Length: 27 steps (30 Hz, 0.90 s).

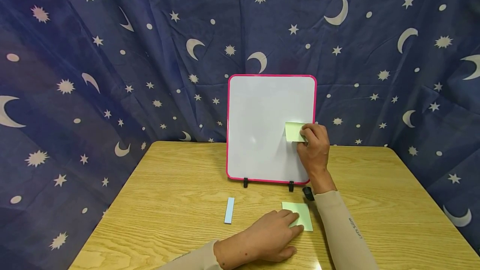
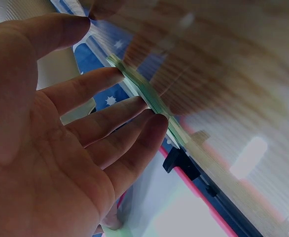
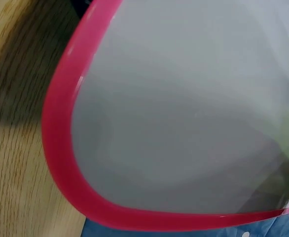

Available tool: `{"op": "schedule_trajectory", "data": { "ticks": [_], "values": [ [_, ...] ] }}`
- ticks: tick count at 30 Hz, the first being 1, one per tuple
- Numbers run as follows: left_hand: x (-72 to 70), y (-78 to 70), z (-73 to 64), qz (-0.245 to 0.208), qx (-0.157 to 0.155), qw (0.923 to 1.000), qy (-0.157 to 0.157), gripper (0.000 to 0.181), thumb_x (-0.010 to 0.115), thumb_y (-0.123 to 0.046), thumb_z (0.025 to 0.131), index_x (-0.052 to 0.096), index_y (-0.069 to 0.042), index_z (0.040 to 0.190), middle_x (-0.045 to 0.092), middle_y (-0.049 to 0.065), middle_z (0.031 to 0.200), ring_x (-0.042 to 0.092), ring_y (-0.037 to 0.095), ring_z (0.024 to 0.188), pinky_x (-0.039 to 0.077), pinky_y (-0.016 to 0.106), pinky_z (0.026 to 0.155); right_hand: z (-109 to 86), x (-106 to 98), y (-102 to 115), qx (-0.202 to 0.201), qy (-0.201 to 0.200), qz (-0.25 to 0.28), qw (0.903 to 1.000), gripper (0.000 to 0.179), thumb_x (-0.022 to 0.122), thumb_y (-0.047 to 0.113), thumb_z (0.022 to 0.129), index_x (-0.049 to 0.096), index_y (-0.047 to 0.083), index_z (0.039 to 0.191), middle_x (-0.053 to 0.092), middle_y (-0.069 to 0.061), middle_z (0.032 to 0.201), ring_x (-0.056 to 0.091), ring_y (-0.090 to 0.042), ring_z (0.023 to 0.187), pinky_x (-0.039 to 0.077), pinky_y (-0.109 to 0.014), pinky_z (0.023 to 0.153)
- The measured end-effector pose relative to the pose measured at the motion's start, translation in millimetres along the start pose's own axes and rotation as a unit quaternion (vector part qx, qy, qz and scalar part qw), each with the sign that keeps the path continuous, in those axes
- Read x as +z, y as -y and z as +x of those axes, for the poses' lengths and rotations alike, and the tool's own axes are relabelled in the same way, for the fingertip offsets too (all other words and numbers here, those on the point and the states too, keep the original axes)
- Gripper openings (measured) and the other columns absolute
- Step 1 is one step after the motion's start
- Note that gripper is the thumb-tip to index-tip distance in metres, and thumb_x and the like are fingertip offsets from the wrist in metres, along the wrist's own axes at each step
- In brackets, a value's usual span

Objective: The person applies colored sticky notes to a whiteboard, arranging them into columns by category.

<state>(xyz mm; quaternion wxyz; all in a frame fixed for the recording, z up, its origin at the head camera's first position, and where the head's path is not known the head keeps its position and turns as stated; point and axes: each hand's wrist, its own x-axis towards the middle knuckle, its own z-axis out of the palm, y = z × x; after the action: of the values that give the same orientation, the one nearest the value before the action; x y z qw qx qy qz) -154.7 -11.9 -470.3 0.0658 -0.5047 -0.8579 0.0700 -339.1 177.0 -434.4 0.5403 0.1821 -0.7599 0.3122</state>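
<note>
Right grip (image 1: 316, 146) pinches green note (image 1: 293, 131) — left grip (image 1: 273, 235) touches pad (image 1: 304, 211).

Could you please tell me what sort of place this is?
Probably an indoor tabletop set-up, perhaps arranged for filming: a blue curtain with moons and stars hangs behind and at both sides of a wooden table, and a pink-framed whiteboard stands on the table.

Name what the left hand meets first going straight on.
Beyond the light green pad the left hand touches, probably the right sleeve, though that may be higher up; depth is unclear.
</note>
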Motion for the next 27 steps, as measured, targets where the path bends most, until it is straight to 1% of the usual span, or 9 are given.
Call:
{"op": "schedule_trajectory", "data": {
  "ticks": [7, 14, 18, 22, 27],
  "values": [
    [-0.3, 0.0, 0.8, -0.012, -0.003, 0.9999, 0.01, 0.054, 0.064, -0.054, 0.102, 0.063, -0.025, 0.147, 0.056, 0.001, 0.151, 0.052, 0.014, 0.139, 0.052, 0.029, 0.104, 0.8, -1.4, 0.4, 0.0, -0.002, -0.003, 1.0, 0.017, 0.068, -0.02, 0.077, 0.07, -0.005, 0.085, 0.071, -0.018, 0.102, 0.062, -0.04, 0.1, 0.049, -0.048, 0.111],
    [-0.5, 0.0, 1.8, -0.015, -0.002, 0.9998, 0.014, 0.054, 0.063, -0.054, 0.102, 0.062, -0.025, 0.147, 0.055, 0.001, 0.152, 0.052, 0.014, 0.139, 0.052, 0.03, 0.103, 0.2, -2.0, 0.2, 0.003, 0.0, -0.003, 1.0, 0.019, 0.067, -0.02, 0.075, 0.071, -0.006, 0.087, 0.072, -0.018, 0.104, 0.062, -0.04, 0.101, 0.051, -0.048, 0.103],
    [-0.8, 0.1, 1.6, -0.013, -0.002, 0.9998, 0.012, 0.054, 0.063, -0.054, 0.102, 0.062, -0.025, 0.147, 0.055, 0.001, 0.152, 0.052, 0.014, 0.139, 0.052, 0.029, 0.103, -0.7, -3.1, -0.5, -0.004, 0.005, -0.007, 1.0, 0.018, 0.068, -0.019, 0.076, 0.071, -0.007, 0.088, 0.072, -0.019, 0.107, 0.062, -0.041, 0.102, 0.051, -0.048, 0.104],
    [-1.1, 0.1, 1.4, -0.008, -0.002, 0.9999, 0.01, 0.054, 0.063, -0.055, 0.102, 0.063, -0.025, 0.146, 0.056, 0.0, 0.151, 0.053, 0.014, 0.138, 0.052, 0.028, 0.102, -2.5, -6.6, -1.2, -0.013, 0.021, -0.012, 0.9996, 0.018, 0.073, -0.017, 0.077, 0.072, -0.007, 0.091, 0.071, -0.02, 0.111, 0.061, -0.042, 0.105, 0.05, -0.048, 0.103],
    [-0.9, 0.2, 1.2, -0.01, -0.004, 0.9999, 0.01, 0.054, 0.063, -0.055, 0.102, 0.063, -0.025, 0.146, 0.056, 0.0, 0.15, 0.053, 0.013, 0.137, 0.052, 0.028, 0.102, -5.4, -13.4, -1.0, -0.005, 0.058, -0.026, 0.9979, 0.024, 0.079, -0.011, 0.077, 0.075, -0.005, 0.1, 0.069, -0.02, 0.119, 0.06, -0.041, 0.112, 0.052, -0.051, 0.1]
  ]
}}
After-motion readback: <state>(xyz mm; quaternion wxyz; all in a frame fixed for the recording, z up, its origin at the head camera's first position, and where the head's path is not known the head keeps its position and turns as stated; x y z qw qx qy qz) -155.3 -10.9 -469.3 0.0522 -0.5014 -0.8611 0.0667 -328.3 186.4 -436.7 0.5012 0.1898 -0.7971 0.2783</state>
